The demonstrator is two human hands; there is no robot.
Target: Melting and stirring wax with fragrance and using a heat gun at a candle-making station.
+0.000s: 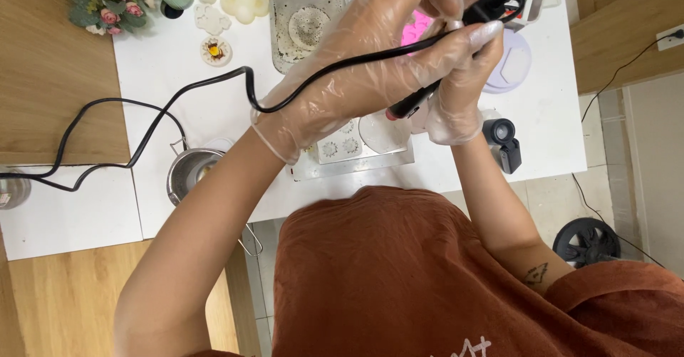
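Both my hands wear clear plastic gloves and are raised over a white table (548,115). My right hand (463,79) grips a slim black tool (413,102) with a reddish tip that points down-left. My left hand (370,50) is closed on the tool's black cord (178,97), close to a looped bundle of cord (499,4) at the top. The cord trails off to the left across the table. Below my hands lies a clear tray of small round moulds (342,147), partly hidden.
A small steel pot (189,172) with a wire handle sits at the table's near-left edge. Behind stand a bunch of pink flowers (107,1), white wax shapes (242,1), a grey appliance (303,22), a pink mould (415,28), a lavender round dish (514,61) and a black clamp (503,142). A black fan (586,241) rests on the floor.
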